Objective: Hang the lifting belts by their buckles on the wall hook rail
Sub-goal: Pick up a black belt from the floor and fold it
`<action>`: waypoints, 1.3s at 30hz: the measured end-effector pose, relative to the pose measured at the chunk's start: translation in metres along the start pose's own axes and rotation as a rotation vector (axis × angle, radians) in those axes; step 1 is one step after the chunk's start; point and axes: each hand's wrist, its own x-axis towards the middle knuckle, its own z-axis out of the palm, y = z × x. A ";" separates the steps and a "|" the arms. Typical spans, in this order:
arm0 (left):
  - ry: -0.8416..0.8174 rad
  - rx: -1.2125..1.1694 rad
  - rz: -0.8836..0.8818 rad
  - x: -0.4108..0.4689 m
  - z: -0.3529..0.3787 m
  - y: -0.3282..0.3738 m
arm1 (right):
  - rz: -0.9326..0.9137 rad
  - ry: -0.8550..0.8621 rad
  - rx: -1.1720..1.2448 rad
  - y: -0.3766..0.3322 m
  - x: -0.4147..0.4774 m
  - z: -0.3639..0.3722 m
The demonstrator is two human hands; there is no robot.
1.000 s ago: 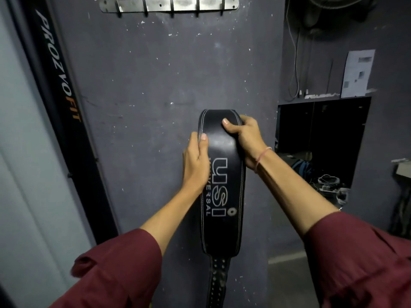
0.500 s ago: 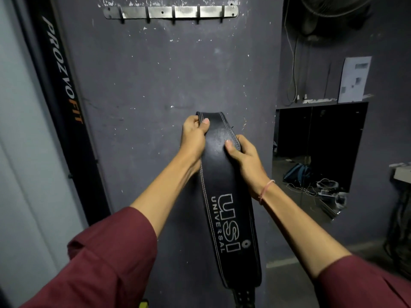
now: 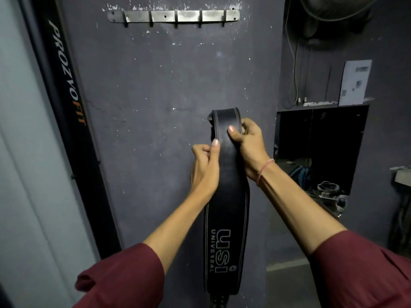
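A black leather lifting belt (image 3: 226, 210) with white "USI UNIVERSAL" lettering hangs lengthwise in front of the dark wall, folded over at its top. My left hand (image 3: 205, 167) pinches its left edge with the thumb on the front. My right hand (image 3: 250, 143) grips the upper right edge, thumb pressed on the leather. The buckle is not visible; the belt's lower end runs out of the frame. The metal hook rail (image 3: 173, 16) is fixed high on the wall, well above both hands, with nothing hanging on its several hooks.
A black upright post (image 3: 66, 90) marked "PROZVOFIT" leans along the wall's left side. To the right is a dark recess (image 3: 322, 147) with bags and cables on the floor, a paper sheet (image 3: 355, 83) on the wall and a fan (image 3: 329, 10) overhead.
Hand over hand, I have fed the belt downward, so the logo sits lower. My right hand now holds highest near the fold; my left hand has dropped to the left edge below it.
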 end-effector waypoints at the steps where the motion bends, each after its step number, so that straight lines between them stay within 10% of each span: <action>1: -0.038 -0.151 -0.105 0.007 -0.001 0.005 | -0.026 -0.010 -0.013 0.004 -0.005 -0.001; 6: -0.096 -0.651 -0.298 0.077 -0.010 0.027 | -0.041 -0.126 -0.009 0.025 -0.035 -0.005; 16: 0.157 -0.353 0.009 0.074 0.005 0.025 | 0.185 -0.143 -0.084 0.094 -0.098 -0.051; 23: 0.020 -0.347 0.055 0.063 0.019 0.026 | -0.126 -0.034 -0.071 0.005 -0.034 -0.009; 31: -0.001 -0.286 0.105 0.063 0.015 0.018 | 0.079 -0.104 -0.069 0.084 -0.086 -0.035; 39: -0.070 -0.015 0.273 0.057 0.020 0.018 | -0.172 0.000 0.004 0.011 -0.004 -0.006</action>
